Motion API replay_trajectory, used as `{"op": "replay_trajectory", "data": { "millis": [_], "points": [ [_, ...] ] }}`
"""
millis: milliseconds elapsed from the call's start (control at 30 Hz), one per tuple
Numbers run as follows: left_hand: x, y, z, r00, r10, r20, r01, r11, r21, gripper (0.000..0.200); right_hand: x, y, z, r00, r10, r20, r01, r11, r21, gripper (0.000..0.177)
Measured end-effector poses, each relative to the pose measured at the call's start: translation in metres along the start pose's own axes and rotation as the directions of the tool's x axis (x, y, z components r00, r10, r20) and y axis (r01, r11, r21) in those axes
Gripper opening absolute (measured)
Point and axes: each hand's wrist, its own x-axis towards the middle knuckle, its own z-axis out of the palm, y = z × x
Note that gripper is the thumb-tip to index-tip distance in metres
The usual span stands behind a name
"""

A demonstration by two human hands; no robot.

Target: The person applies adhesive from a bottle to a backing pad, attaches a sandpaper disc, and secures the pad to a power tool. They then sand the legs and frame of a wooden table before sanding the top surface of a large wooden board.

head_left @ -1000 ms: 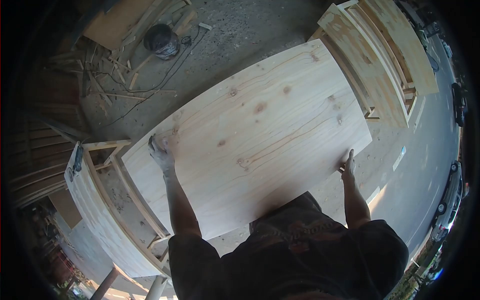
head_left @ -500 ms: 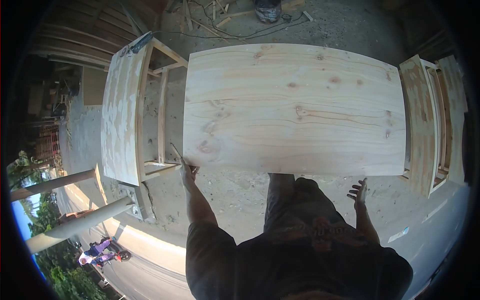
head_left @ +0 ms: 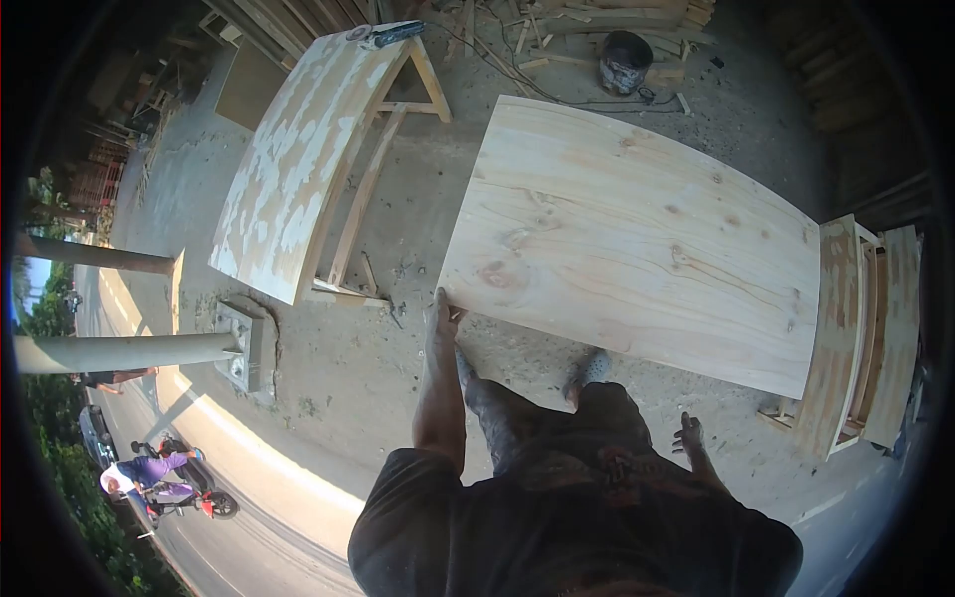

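Note:
A large pale wooden panel [head_left: 637, 239] with knots lies in front of me, its right end beside a patchy wooden piece. My left hand [head_left: 444, 310] is at the panel's near left corner, fingers closed on its edge. My right hand [head_left: 688, 435] is held below the panel's near edge, apart from it, with fingers spread and nothing in them. Whatever supports the panel is hidden beneath it.
A white-patched board [head_left: 303, 164] on a wooden frame stands at left. Framed pieces [head_left: 841, 328] stand at right. A dark bucket [head_left: 625, 62], cables and scrap wood lie beyond. A post base [head_left: 244, 348] is at lower left; a motorcycle rider [head_left: 159, 473] is on the road.
The view has turned, and the panel now appears slanted, its left end farther right. More floor shows between it and the left board. The thin stick near my left hand no longer shows.

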Motion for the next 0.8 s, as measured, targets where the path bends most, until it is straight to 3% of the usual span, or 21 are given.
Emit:
{"op": "replay_trajectory", "data": {
  "millis": [100, 167, 200, 233, 267, 300, 333, 367, 400, 433, 467, 500, 533, 633, 733, 800],
  "points": [
    [-0.022, 0.006, -0.018, 0.987, -0.006, 0.160, 0.017, 0.997, -0.071, 0.066, -0.030, -0.028, 0.069, 0.998, -0.023, 0.065, 0.027, 0.998, -0.064, 0.059],
    [-0.053, 0.051, -0.021, 0.949, -0.313, 0.032, 0.315, 0.941, -0.127, 0.071, -0.054, -0.068, 0.125, 0.983, -0.039, 0.179, 0.082, 0.968, -0.238, 0.055],
    [-0.047, 0.055, -0.043, 0.940, -0.337, 0.049, 0.341, 0.935, -0.102, 0.071, -0.072, -0.092, 0.156, 0.976, -0.045, 0.213, 0.103, 0.957, -0.272, 0.052],
    [-0.042, 0.060, -0.073, 0.946, -0.317, 0.074, 0.312, 0.947, 0.072, 0.068, -0.091, -0.116, 0.192, 0.967, -0.051, 0.249, 0.127, 0.945, -0.302, 0.050],
    [-0.036, 0.061, -0.104, 0.949, -0.295, 0.110, 0.265, 0.937, 0.229, 0.066, -0.118, -0.143, 0.226, 0.955, -0.047, 0.292, 0.150, 0.928, -0.340, 0.051],
    [-0.026, 0.062, -0.148, 0.974, -0.167, 0.150, 0.062, 0.843, 0.534, 0.061, -0.147, -0.171, 0.257, 0.941, -0.038, 0.336, 0.175, 0.906, -0.386, 0.052],
    [-0.020, 0.058, -0.199, 0.971, -0.051, 0.235, -0.150, 0.634, 0.759, 0.057, -0.167, -0.192, 0.288, 0.894, -0.083, 0.440, 0.331, 0.785, -0.523, 0.054],
    [-0.024, 0.049, -0.244, 0.946, 0.157, 0.285, -0.322, 0.585, 0.745, 0.052, -0.177, -0.211, 0.317, 0.828, -0.100, 0.551, 0.484, 0.625, -0.613, 0.055],
    [-0.015, 0.043, -0.301, 0.954, -0.010, 0.298, -0.260, 0.464, 0.847, 0.061, -0.175, -0.223, 0.343, 0.777, -0.100, 0.621, 0.537, 0.621, -0.571, 0.057],
    [-0.056, 0.060, -0.313, 0.994, 0.044, 0.097, -0.106, 0.487, 0.867, 0.065, -0.176, -0.230, 0.367, 0.717, -0.096, 0.690, 0.584, 0.623, -0.520, 0.058],
    [-0.055, 0.041, -0.365, 0.980, -0.200, -0.002, 0.100, 0.478, 0.873, 0.071, -0.189, -0.257, 0.379, 0.654, -0.121, 0.747, 0.649, 0.596, -0.472, 0.058],
    [-0.044, 0.029, -0.401, 0.897, -0.430, -0.102, 0.297, 0.415, 0.860, 0.077, -0.210, -0.295, 0.387, 0.585, -0.144, 0.798, 0.710, 0.567, -0.419, 0.058],
    [-0.051, 0.037, -0.415, 0.848, -0.507, -0.156, 0.391, 0.397, 0.830, 0.078, -0.225, -0.323, 0.397, 0.596, -0.141, 0.790, 0.697, 0.580, -0.422, 0.058],
    [-0.058, 0.069, -0.421, 0.790, -0.587, -0.179, 0.485, 0.417, 0.769, 0.081, -0.265, -0.397, 0.410, 0.626, -0.098, 0.773, 0.669, 0.578, -0.468, 0.055],
    [-0.026, 0.137, -0.403, 0.749, -0.643, -0.160, 0.542, 0.456, 0.706, 0.083, -0.288, -0.454, 0.422, 0.648, -0.306, 0.698, 0.561, 0.811, -0.165, 0.049],
    [0.002, 0.206, -0.365, 0.699, -0.700, -0.146, 0.615, 0.484, 0.623, 0.085, -0.281, -0.494, 0.441, 0.614, -0.378, 0.693, 0.550, 0.835, -0.032, 0.047]
  ]
}}
